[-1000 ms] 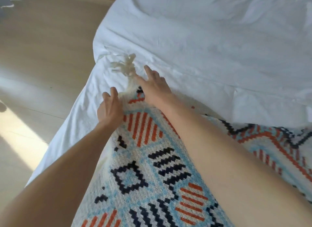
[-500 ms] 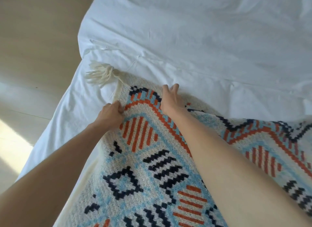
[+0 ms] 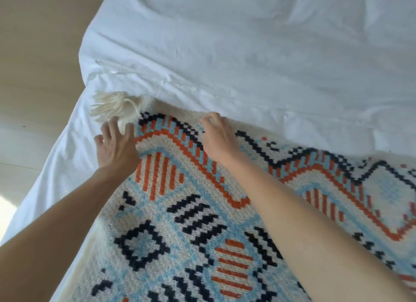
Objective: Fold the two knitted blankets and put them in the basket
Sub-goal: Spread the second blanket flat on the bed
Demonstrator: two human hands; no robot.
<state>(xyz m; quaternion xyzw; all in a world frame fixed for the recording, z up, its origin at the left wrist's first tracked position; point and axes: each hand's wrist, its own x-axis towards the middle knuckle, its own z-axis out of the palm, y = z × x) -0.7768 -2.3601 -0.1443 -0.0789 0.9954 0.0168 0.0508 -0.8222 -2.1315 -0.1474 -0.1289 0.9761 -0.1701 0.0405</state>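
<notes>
White bed sheet (image 3: 270, 54), patterned knitted blanket (image 3: 180, 211) spread flat on it, tassel (image 3: 110, 103) at its corner.
My left hand (image 3: 116, 146) lies flat on that corner, fingers spread; right hand (image 3: 219, 139) bends over the far edge, grip unclear. Soft, floppy knit, probably light: best taken by the corners.

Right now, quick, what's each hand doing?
Left hand: open, spread beside the blanket corner.
Right hand: on the blanket edge; grip cannot be told.
</notes>
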